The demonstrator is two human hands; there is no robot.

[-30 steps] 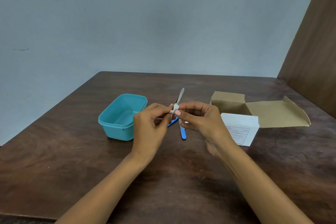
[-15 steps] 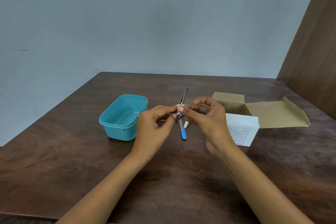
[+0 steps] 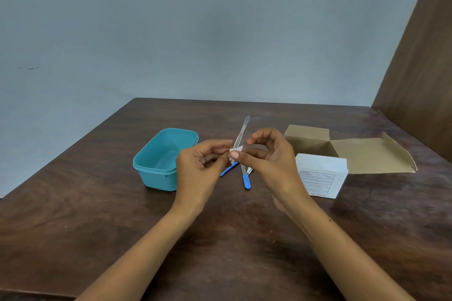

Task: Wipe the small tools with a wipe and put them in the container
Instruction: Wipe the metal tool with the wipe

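— So what worried you then?
— From the head view, my left hand [image 3: 198, 166] pinched the file [image 3: 241, 135]'s blue handle, my right hand [image 3: 271, 156] pinched the wipe [image 3: 236, 151] round its blade, above the surface [image 3: 73, 203], beside the container [image 3: 156, 166].
— And the risk?
— Squeezing loosely might have let it slip onto the other file [image 3: 245, 178].

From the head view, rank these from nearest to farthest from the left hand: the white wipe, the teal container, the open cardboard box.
1. White wipe: at the left hand's fingertips, pinched by the right hand.
2. Teal container: just to the hand's left, on the table.
3. Open cardboard box: far right, beyond the right hand.
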